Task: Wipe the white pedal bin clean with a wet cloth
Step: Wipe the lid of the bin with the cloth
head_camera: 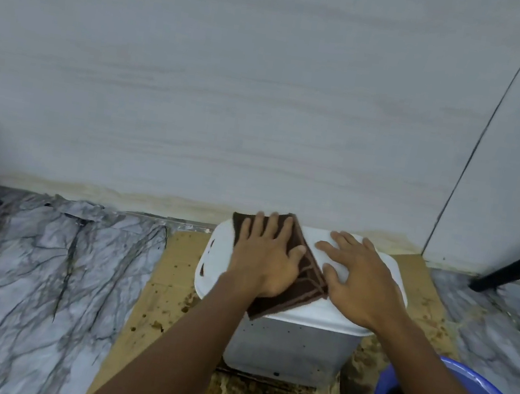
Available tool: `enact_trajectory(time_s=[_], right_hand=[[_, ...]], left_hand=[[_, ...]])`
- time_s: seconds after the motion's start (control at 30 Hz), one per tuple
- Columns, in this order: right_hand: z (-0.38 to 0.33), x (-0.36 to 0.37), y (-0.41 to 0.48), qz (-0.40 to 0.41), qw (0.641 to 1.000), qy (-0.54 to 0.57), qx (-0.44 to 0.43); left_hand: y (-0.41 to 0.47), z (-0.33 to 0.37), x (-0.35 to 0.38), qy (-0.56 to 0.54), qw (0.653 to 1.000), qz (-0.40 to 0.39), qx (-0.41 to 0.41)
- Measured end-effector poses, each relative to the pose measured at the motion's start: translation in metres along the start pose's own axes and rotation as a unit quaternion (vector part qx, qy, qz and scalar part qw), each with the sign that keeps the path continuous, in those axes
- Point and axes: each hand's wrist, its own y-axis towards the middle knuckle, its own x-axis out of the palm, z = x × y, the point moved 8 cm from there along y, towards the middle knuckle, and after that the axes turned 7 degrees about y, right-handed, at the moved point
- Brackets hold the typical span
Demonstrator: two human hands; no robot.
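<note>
Main worry here is the bin (290,346) skating or rocking. It sits just below the middle of the frame on grubby cardboard (173,271), back up near the wall (234,91), and a hard sideways swipe could probably shove it around if the steadying hand eases off. The left hand (264,258) lies flat on the brown cloth (303,281) on the lid, fingers straight and spread, not gripping anything. The right hand (357,279) is flat on the bare lid just right of the cloth, fingers apart too. The cloth's near corner hangs over the lid's front edge, so it could bunch up or slip off under a flat palm. The right forearm also passes right over the blue basin (474,380) at lower right, so a careless elbow might knock it. The bin stands upright, lid up, with its speckled wide side facing the bottom of the frame and its long axis running left to right. Can't spot the pedal.
</note>
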Motion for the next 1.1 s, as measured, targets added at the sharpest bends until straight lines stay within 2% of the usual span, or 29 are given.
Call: enact_trajectory(time_s=[0.1, 0.17, 0.3, 0.43, 0.6, 0.73, 0.87, 1.1], right_hand=[[0.0, -0.001, -0.003, 0.008, 1.0, 0.005, 0.0], [-0.001, 0.0, -0.003, 0.012, 1.0, 0.003, 0.001], [-0.003, 0.002, -0.002, 0.005, 1.0, -0.006, 0.001], [-0.003, 0.003, 0.001, -0.013, 0.999, -0.029, 0.001], [0.003, 0.001, 0.0, -0.008, 1.0, -0.019, 0.008], [0.005, 0.002, -0.002, 0.003, 1.0, -0.023, 0.002], [0.006, 0.004, -0.001, 0.01, 1.0, -0.006, 0.007], [0.009, 0.002, 0.002, 0.025, 0.999, 0.012, 0.02]], left_hand=[[-0.025, 0.018, 0.007, 0.0, 0.998, 0.02, 0.054], [-0.045, 0.007, 0.012, -0.011, 0.998, 0.037, 0.059], [-0.058, -0.047, 0.011, -0.005, 0.999, 0.039, -0.007], [-0.026, -0.074, 0.003, -0.012, 0.996, -0.006, -0.092], [0.005, 0.0, 0.002, -0.004, 1.0, 0.009, -0.021], [-0.027, 0.033, 0.01, 0.005, 0.997, 0.055, 0.061], [-0.061, 0.0, 0.011, -0.021, 0.993, 0.092, 0.068], [-0.085, -0.055, 0.007, 0.015, 0.988, 0.132, 0.082]])
